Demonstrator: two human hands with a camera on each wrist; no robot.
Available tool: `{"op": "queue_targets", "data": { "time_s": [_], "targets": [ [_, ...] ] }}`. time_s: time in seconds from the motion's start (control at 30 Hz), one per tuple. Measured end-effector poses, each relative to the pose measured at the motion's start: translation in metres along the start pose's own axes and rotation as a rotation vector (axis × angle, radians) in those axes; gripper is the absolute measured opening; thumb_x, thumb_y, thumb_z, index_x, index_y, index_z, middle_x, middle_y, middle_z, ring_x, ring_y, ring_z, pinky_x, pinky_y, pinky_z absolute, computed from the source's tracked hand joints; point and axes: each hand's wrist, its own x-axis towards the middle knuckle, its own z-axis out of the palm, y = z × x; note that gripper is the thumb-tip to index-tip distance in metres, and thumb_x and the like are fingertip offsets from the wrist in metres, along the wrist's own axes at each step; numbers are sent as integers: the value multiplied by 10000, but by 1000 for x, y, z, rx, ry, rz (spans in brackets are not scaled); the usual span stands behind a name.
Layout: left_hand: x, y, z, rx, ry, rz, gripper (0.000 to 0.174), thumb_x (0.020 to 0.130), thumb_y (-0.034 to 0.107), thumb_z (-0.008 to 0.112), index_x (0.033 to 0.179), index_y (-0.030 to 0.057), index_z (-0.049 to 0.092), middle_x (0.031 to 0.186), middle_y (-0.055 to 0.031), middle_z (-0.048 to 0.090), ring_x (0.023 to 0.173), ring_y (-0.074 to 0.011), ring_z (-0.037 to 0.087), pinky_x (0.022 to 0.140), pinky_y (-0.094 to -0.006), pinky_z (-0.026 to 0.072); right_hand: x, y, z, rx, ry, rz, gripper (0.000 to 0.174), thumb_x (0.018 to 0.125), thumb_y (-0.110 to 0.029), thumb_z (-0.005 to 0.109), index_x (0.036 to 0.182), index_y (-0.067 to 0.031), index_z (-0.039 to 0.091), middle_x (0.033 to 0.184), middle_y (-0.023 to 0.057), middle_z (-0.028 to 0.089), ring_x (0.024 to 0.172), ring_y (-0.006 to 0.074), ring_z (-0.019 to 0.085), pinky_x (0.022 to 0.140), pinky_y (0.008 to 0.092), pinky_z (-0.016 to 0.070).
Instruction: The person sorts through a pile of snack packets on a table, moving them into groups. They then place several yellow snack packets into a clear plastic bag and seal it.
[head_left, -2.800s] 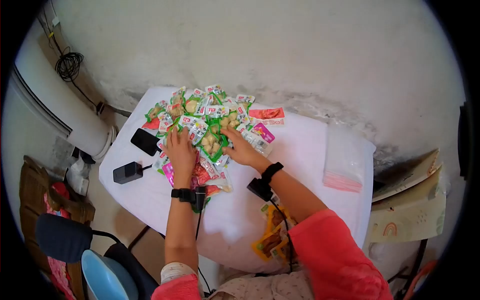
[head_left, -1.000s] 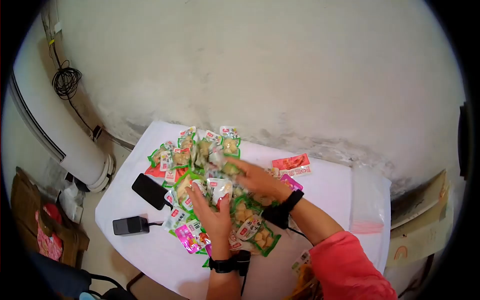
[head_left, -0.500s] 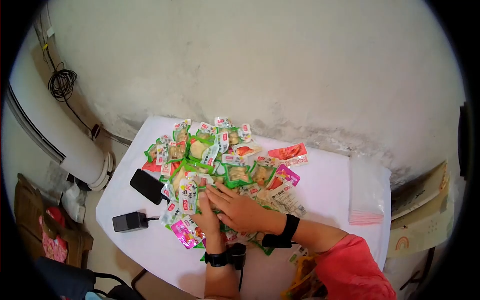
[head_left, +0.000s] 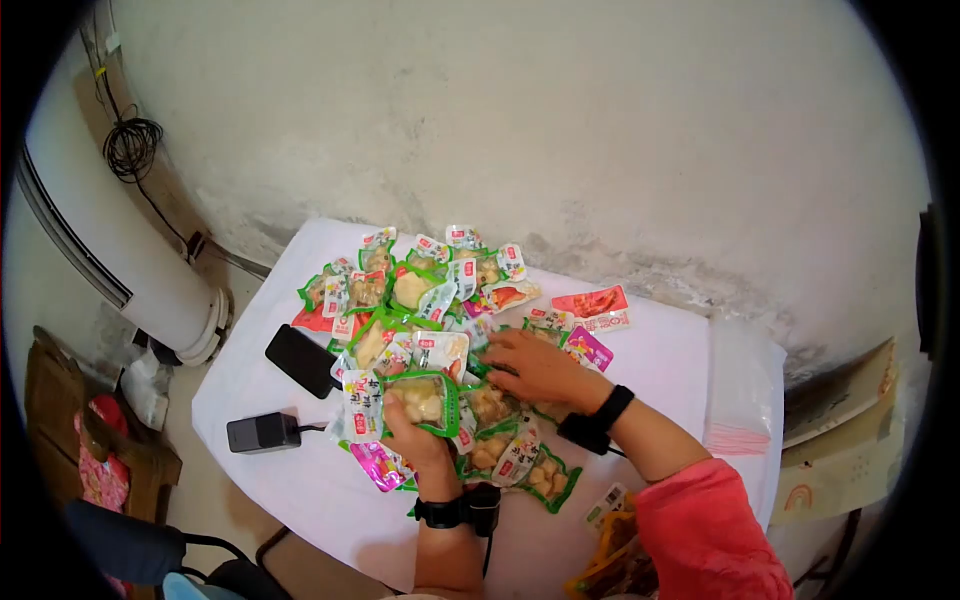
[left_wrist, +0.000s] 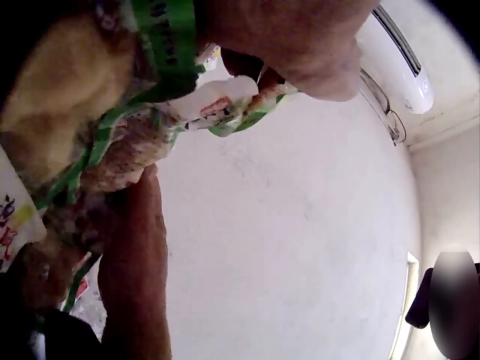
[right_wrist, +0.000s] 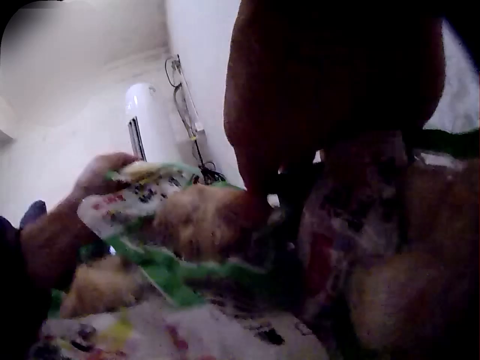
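"How is the packet (head_left: 418,397) looking?"
"It's showing pale chunks through clear film, with green edging and a white label (head_left: 362,405) at its left."
"And the hands?"
"Left of the frame's centre, the left hand (head_left: 425,447) is gripping it; it's resting against the curled fingers. The right hand (head_left: 540,368) is bending over the pile (head_left: 505,455) (whether it's pinching anything, I can't tell)."

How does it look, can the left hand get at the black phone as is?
Probably not straight away: the left hand holds a green-edged packet, which would likely need setting down first. Otherwise the way looks free; the black phone lies face uncovered on the white cloth.
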Motion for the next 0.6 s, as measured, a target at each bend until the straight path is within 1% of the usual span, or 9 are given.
{"op": "queue_targets", "data": {
  "time_s": [0.07,0.17,0.2,0.23,0.33,0.37,0.43,0.53,0.6],
  "targets": [
    [5,-4,-8,-29,4,6,464,960,311,304,1226,-16,499,1069,-137,587,918,-227,591,816,-357,488,-4,-13,-28,116,-302,51,301,875,-326,545,1013,-77,644,1119,159,575,1101,306,512,921,445,402],
    [1,2,-2,-54,1,13,484,968,334,290,1222,-21,498,1072,-139,584,918,-231,592,812,-370,495,2,-15,-54,129,-514,132,332,878,-348,534,1011,-64,643,1085,156,588,1050,295,541,879,415,427],
    [-1,6,2,-47,0,15,498,972,348,281,1221,-26,495,1074,-141,583,923,-234,593,816,-378,497,16,-21,-66,132,-571,281,385,876,-378,533,1029,-37,626,1072,164,593,1009,307,564,851,398,446],
    [-2,10,4,-47,7,19,498,972,348,281,1221,-26,495,1074,-141,583,923,-234,593,816,-378,497,23,-23,-63,132,-576,274,385,876,-378,533,1029,-37,626,1072,164,593,1009,307,564,851,398,446],
    [-3,24,10,-74,1,95,541,981,388,258,1234,-36,480,1115,-153,572,969,-246,589,853,-394,494,48,-25,-39,352,-100,277,562,863,-459,548,1190,-2,545,1156,213,576,1042,352,574,886,406,450],
    [-3,29,12,-172,-20,136,561,983,405,246,1236,-37,480,1138,-158,564,995,-251,585,869,-396,490,62,-25,-28,355,-102,270,562,863,-459,548,1190,-2,545,1156,213,576,1042,352,574,886,406,450],
    [-1,31,12,-264,-40,184,580,985,421,233,1238,-39,480,1161,-162,556,1021,-256,580,885,-399,485,90,-24,-5,385,-390,448,772,785,-533,619,1267,50,464,1228,272,527,1115,365,546,940,395,426],
    [6,25,4,-146,95,229,609,987,450,229,1229,-44,491,1198,-175,537,1057,-255,568,900,-395,478,97,-26,41,437,-228,515,981,663,-583,702,1302,95,395,1251,317,493,1166,372,516,968,385,406],
    [8,22,-1,36,214,125,602,987,460,275,1180,-56,515,1144,-173,562,1009,-241,592,859,-373,497,98,-19,58,451,-190,537,1031,634,-581,720,1312,110,366,1242,328,493,1175,375,509,972,381,404]
  ]
}}
